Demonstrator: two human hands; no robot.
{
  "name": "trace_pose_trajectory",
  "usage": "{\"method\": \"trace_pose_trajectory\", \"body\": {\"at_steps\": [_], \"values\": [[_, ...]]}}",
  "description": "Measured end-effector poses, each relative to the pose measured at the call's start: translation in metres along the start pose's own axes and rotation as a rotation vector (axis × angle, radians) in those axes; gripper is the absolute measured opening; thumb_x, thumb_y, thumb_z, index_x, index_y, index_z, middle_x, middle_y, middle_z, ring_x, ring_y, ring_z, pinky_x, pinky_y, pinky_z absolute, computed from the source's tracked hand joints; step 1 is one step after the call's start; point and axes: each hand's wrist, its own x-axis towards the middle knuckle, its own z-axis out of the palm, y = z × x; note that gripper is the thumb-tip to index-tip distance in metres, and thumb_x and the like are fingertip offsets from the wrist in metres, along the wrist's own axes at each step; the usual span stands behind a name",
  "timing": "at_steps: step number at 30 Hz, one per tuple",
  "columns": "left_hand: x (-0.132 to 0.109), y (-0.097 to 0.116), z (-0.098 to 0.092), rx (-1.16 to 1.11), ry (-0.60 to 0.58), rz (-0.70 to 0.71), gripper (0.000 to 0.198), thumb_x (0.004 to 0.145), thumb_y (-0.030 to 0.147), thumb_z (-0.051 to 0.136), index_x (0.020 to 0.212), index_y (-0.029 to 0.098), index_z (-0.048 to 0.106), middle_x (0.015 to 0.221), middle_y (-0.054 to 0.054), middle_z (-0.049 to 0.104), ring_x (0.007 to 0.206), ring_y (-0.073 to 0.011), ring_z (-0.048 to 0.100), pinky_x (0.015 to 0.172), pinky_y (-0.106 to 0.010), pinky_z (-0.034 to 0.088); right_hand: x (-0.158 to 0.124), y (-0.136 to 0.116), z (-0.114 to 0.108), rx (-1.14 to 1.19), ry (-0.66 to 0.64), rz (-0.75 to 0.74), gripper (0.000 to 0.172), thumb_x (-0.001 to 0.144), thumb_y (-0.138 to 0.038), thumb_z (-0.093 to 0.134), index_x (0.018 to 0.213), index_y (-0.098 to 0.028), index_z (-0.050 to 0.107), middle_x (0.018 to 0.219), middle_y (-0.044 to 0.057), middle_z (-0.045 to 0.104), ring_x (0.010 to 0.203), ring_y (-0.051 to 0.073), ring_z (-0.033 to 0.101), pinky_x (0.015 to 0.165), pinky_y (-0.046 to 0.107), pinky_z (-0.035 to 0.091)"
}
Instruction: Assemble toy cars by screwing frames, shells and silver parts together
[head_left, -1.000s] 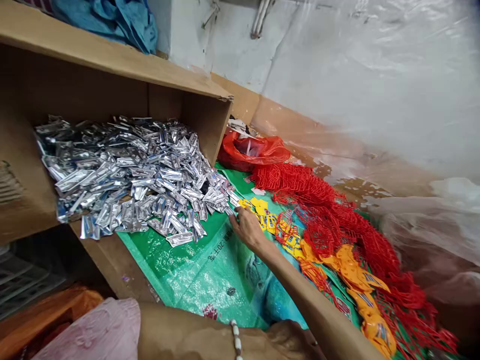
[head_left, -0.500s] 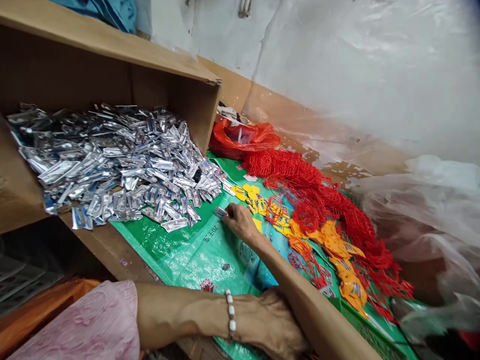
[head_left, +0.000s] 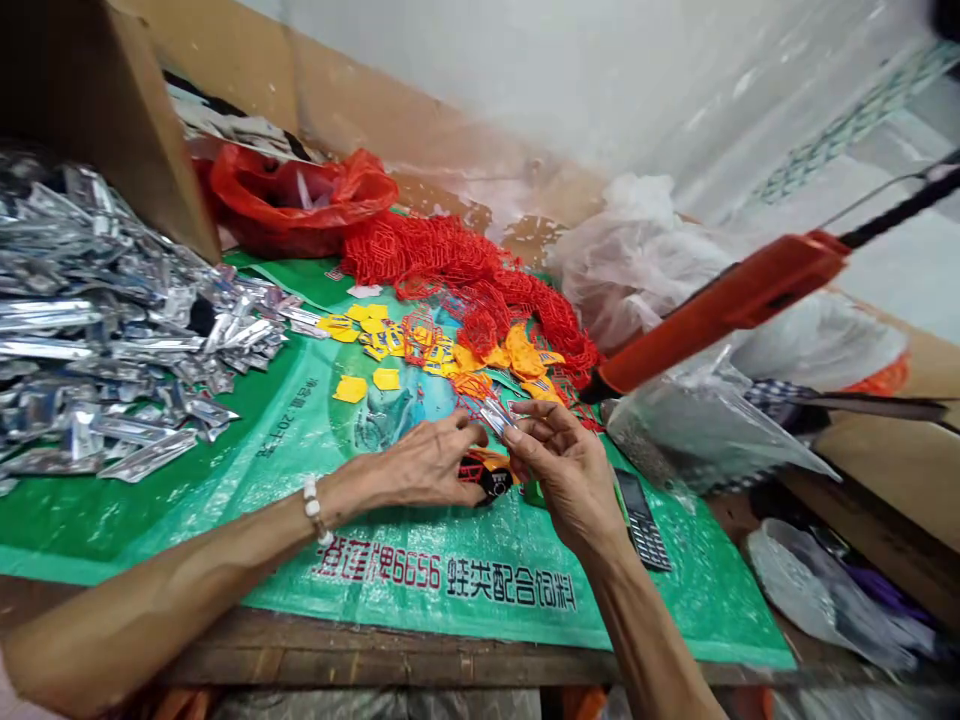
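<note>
Green sheeting (head_left: 375, 615) lay beneath. Right hand (head_left: 571, 468) pinched a silver packet (head_left: 495, 415) by one end, presumably exposing its length; left hand (head_left: 427, 465) curled, grip undeterminable.

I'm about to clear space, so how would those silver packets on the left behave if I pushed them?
The silver packets would probably slide easily, since their surfaces look smooth and shiny. They seem unlikely to roll, being flat and narrow. Each is likely light: the right hand holds a similar-looking silver piece with its fingertips.
</note>
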Motion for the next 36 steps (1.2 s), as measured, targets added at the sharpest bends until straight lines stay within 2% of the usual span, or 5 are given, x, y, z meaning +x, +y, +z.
{"method": "trace_pose_trajectory", "body": {"at_steps": [6,16,28,33,36], "values": [[0.012,-0.010,-0.014,0.048,-0.177,-0.016,0.033,0.093,0.040,0.054,0.117,0.020,0.061,0.110,-0.006,0.068,0.099,-0.0251,0.062,0.090,-0.038,0.044,-0.001,0.024,-0.009,0.071,0.056,0.071,0.036,0.067,-0.041,0.077,0.092,-0.017,0.066,0.073,-0.001,0.060,0.055,0.008,0.051,0.048,0.021,0.040],[0.000,-0.010,-0.006,-0.004,-0.117,-0.057,0.045,0.090,0.050,0.055,0.121,0.018,0.052,0.094,-0.005,0.066,0.089,-0.0251,0.063,0.081,-0.037,0.047,-0.002,0.025,-0.012,-0.131,-0.034,0.017,0.019,0.072,-0.033,0.075,0.084,-0.019,0.072,0.080,0.002,0.070,0.069,0.012,0.059,0.065,0.026,0.049],[-0.055,0.017,0.040,0.108,0.089,0.091,0.084,0.090,0.034,0.059,0.150,0.019,0.002,0.144,-0.019,0.045,0.133,-0.0338,0.044,0.107,-0.051,0.038,-0.021,0.015,-0.021,-0.052,-0.227,0.256,0.026,0.068,-0.042,0.079,0.078,-0.018,0.072,0.075,0.003,0.069,0.068,0.014,0.063,0.064,0.025,0.053],[-0.050,0.021,0.014,-0.080,-0.090,-0.020,0.078,0.094,0.038,0.053,0.153,0.022,0.007,0.152,-0.014,0.037,0.139,-0.0298,0.036,0.113,-0.048,0.033,-0.029,0.020,-0.022,-0.318,-0.242,0.127,0.022,0.082,-0.040,0.066,0.090,-0.019,0.071,0.086,0.006,0.071,0.079,0.017,0.065,0.067,0.028,0.053],[-0.037,0.019,-0.005,-0.178,-0.179,-0.122,0.060,0.091,0.042,0.055,0.143,0.019,0.036,0.137,-0.012,0.052,0.126,-0.0287,0.050,0.104,-0.043,0.041,-0.026,0.018,-0.022,-0.493,-0.253,0.036,0.020,0.085,-0.038,0.062,0.085,-0.020,0.071,0.080,0.005,0.070,0.072,0.017,0.063,0.064,0.029,0.049]]}}
